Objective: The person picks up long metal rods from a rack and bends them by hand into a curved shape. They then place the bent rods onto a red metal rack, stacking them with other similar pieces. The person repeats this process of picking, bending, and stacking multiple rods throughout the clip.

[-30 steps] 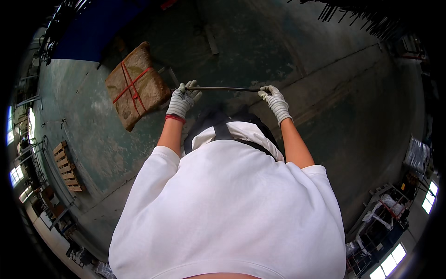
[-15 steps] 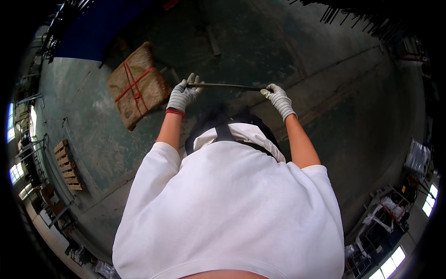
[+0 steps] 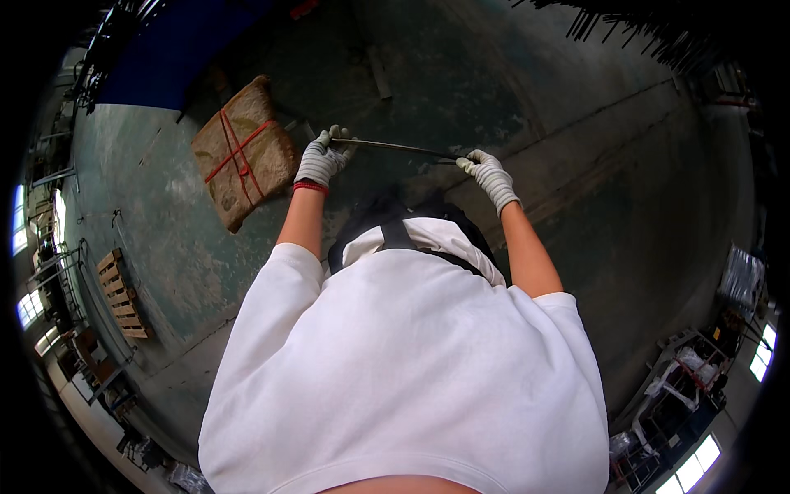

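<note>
A thin, dark, slightly bowed strip spans the gap between my hands, off the floor. My left hand, in a pale knit glove with a red cuff, has its fingers curled round the strip's left end. At the other end, my gloved right hand pinches the strip between thumb and fingers. A short second dark line shows just below the strip beside the right hand; I cannot tell whether it is a separate piece.
On the green floor to the left lies a brown, cloth-like bundle tied with red straps. Further left is a wooden pallet. A blue panel stands at the far left, and dark rods jut in at the far right.
The strip's left end has risen a little, so the strip now slants down to the right. My left fingers, more spread before, have curled in. My right hand has shifted slightly left.
</note>
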`<state>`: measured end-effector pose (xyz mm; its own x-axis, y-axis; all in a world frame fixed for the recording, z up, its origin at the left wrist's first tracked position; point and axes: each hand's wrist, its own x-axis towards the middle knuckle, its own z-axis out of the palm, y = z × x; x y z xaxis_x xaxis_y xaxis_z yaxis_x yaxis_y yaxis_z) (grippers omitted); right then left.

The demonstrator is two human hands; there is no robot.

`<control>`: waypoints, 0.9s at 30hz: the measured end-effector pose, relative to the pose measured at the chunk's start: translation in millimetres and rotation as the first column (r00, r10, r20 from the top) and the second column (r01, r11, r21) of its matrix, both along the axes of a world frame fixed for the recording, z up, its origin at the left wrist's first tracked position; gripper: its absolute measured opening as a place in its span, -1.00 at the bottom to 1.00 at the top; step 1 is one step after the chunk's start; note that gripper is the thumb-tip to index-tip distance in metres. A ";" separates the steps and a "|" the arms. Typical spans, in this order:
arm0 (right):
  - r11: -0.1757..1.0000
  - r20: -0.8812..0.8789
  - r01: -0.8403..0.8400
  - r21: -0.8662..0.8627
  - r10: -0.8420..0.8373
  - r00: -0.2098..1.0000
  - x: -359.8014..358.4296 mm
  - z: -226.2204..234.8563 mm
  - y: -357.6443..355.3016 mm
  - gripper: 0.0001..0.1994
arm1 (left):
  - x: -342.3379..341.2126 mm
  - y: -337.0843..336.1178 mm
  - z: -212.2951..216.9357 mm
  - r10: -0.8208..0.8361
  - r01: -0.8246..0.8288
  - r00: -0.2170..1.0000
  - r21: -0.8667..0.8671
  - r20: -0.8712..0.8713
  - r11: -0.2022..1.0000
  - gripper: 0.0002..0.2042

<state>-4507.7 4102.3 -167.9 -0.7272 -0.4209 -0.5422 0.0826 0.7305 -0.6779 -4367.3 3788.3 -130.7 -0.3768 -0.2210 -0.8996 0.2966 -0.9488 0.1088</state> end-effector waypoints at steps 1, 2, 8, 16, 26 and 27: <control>1.000 0.004 0.012 -0.006 -0.012 1.000 0.9 -1.3 -0.6 -0.65 | 1.2 -0.9 -2.1 -0.001 0.001 1.000 -0.007 0.003 1.000 -0.82; 1.000 0.007 0.023 -0.011 -0.023 1.000 1.6 -2.3 -0.9 -0.65 | 2.4 -1.8 -4.1 -0.002 0.002 1.000 -0.014 0.006 1.000 -0.83; 0.998 0.093 0.048 -0.040 -0.044 0.995 -1.5 -3.8 -0.5 -0.68 | 1.7 -0.1 -2.8 -0.048 0.051 0.997 -0.051 0.061 0.997 -0.82; 0.994 0.111 0.085 -0.072 -0.077 0.991 3.2 5.6 -1.9 -0.72 | 6.7 3.2 2.0 -0.114 0.119 0.992 -0.090 0.058 0.989 -0.78; 0.994 0.121 0.077 -0.072 -0.068 0.990 5.1 14.0 -3.2 -0.74 | 11.1 3.9 -2.6 -0.140 0.145 0.989 -0.122 0.044 0.982 -0.76; 0.993 0.130 0.083 -0.085 -0.071 0.989 5.4 13.8 -3.3 -0.75 | 11.6 3.5 -3.9 -0.139 0.144 0.989 -0.122 0.045 0.982 -0.76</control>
<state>-4502.3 4099.0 -154.0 -0.6874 -0.4172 -0.5945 0.2255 0.6554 -0.7208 -4355.7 3791.8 -134.6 -0.3799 -0.2787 -0.8820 0.1541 -0.9593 0.2367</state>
